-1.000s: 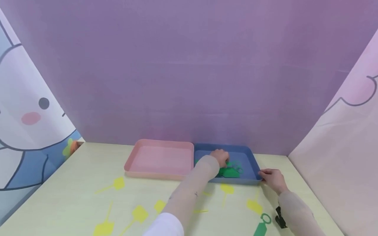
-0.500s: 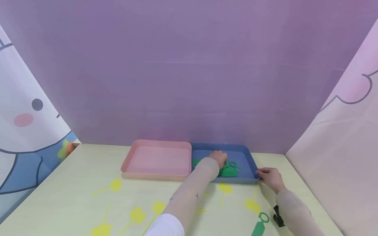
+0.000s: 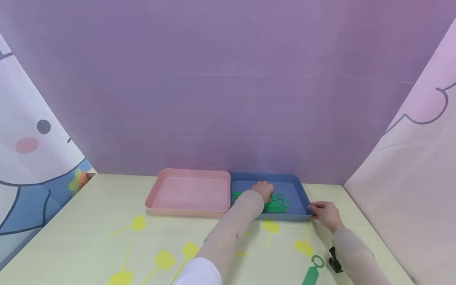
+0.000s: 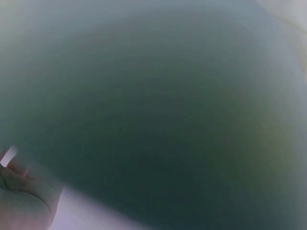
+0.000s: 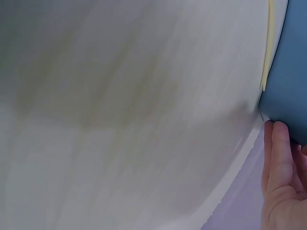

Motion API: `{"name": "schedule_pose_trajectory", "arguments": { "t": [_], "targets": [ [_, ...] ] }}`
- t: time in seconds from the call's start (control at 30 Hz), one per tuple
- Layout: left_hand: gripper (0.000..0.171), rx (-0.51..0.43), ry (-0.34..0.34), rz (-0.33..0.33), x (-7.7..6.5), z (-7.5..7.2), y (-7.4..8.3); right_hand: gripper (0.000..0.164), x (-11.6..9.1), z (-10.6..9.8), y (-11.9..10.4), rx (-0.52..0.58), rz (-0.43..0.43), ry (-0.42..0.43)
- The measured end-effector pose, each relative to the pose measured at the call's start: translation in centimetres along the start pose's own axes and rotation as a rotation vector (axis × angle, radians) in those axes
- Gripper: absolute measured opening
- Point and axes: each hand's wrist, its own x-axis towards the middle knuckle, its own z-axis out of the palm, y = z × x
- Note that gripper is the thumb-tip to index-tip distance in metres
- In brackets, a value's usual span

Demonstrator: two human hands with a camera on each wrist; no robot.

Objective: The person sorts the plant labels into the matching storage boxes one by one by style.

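Note:
My left hand (image 3: 263, 191) reaches into the blue tray (image 3: 299, 194), down at flat green tags with ring ends (image 3: 276, 206). Its fingertips are hidden, so whether they hold a tag does not show. A large dark blur covers most of the left wrist view, with part of the left palm (image 4: 24, 203) at the lower left corner. At the tray's near right corner, my right hand (image 3: 325, 215) pinches the rim between thumb and fingers. In the right wrist view its fingers (image 5: 280, 153) lie against the tray's outer wall (image 5: 290, 72).
Left of the blue tray, touching it, stands a pink tray (image 3: 196, 192). Several flat yellow tags with thin tails (image 3: 165, 260) lie scattered on the pale table (image 3: 78, 225). Near the right forearm are a green tag (image 3: 311, 274) and a small black object (image 3: 335, 261). A purple panel (image 3: 228, 87) rises behind.
The whole scene has shifted slightly left as the head view moved. Both hands keep almost the same places at the blue tray.

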Motion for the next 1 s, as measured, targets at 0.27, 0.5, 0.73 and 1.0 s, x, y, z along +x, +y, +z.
{"name": "schedule_pose_trajectory", "arguments": {
  "t": [0.27, 0.5, 0.73, 1.0],
  "targets": [
    [0.019, -0.008, 0.013, 0.022, -0.3, -0.1, -0.4, 0.035, 0.2, 0.0, -0.1, 0.000, 0.007, -0.018],
    [0.024, -0.041, 0.003, 0.078, -1.2, -0.9, -0.4, 0.033, 0.4, 0.1, -0.2, -0.009, -0.001, -0.015],
    [0.029, -0.039, -0.007, 0.160, -3.0, -2.0, 0.1, 0.034, 0.3, -0.1, -0.1, -0.018, -0.017, -0.025],
    [0.026, -0.016, 0.082, 0.267, -6.7, -2.4, 1.0, 0.032, 0.6, -0.1, 0.0, -0.048, -0.047, -0.028]
  ]
}}
